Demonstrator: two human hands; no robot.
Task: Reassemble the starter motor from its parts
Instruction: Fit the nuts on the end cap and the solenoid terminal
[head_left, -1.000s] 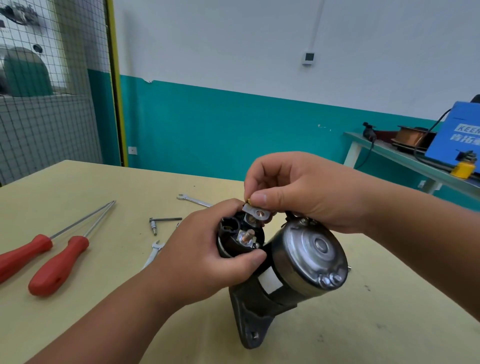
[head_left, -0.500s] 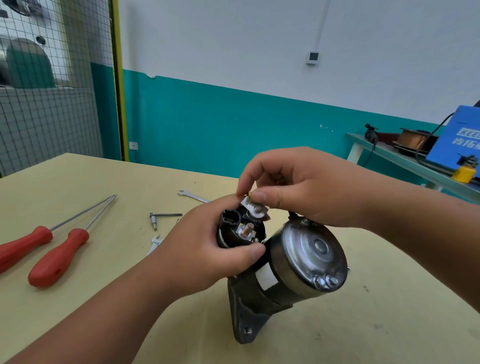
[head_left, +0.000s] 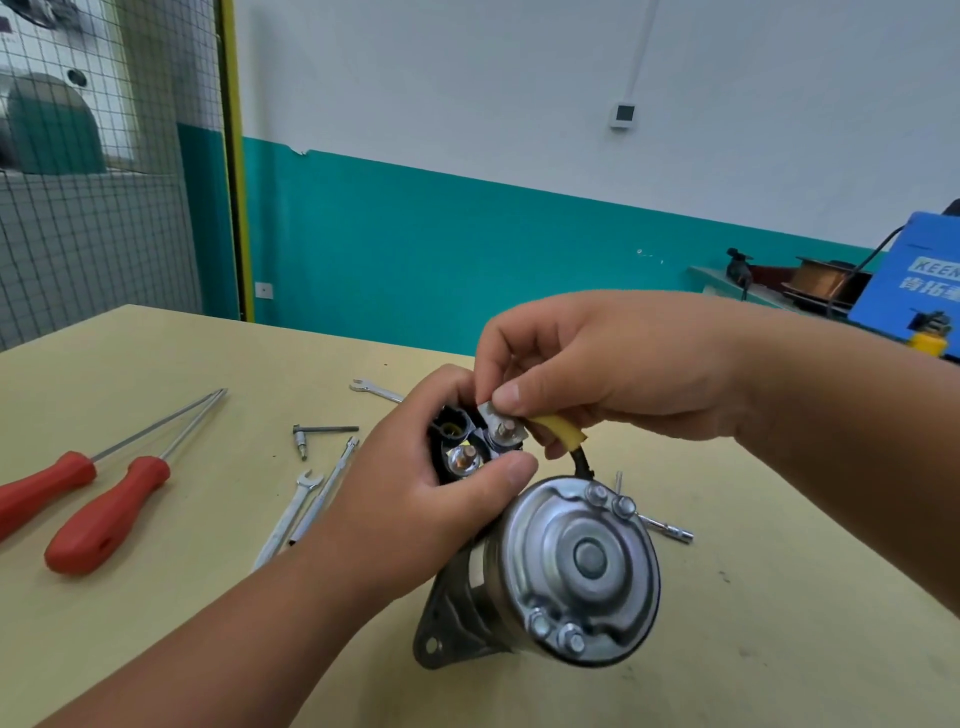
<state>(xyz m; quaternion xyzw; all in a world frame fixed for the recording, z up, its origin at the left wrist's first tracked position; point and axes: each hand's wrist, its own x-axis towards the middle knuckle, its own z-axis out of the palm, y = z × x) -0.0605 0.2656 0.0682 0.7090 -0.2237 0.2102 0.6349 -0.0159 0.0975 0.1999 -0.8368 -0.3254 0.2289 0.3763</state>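
**A:** Where are we in the job?

**B:** On the wiring, I'd say. The starter motor (head_left: 576, 566) is upright over the table (head_left: 779, 597), its mounting ear (head_left: 431, 644) seemingly resting on the top and the shiny end cap facing us. The left hand (head_left: 415, 499) is curled round the solenoid (head_left: 452, 447) and grips it, with the thumb across its face. The right hand (head_left: 613, 369) pinches the flat terminal lug (head_left: 491, 413) between thumb and forefinger.

**A:** Is the lug on yet?

**B:** It looks threaded over the upper stud (head_left: 506, 431), since the stud tip shows through the hole. The yellow sleeve (head_left: 558, 428) and the black lead (head_left: 582, 462) trail down to the motor body. I see no nut on it (the lower stud (head_left: 464, 457) is bare too).

**A:** So what does the next move call for?

**B:** Press the lug flat, hold it square, then find a nut and spin it on. That probably needs one hand free.

**A:** What has changed from half a second ago?

**B:** Then the lug was tilted at the solenoid's rim, under the fingertips. Now it lies lower, over the stud. The motor has swung round, so the end cap faces us more squarely and the yellow sleeve has come into sight. The red screwdrivers (head_left: 104, 519) lie as they did.
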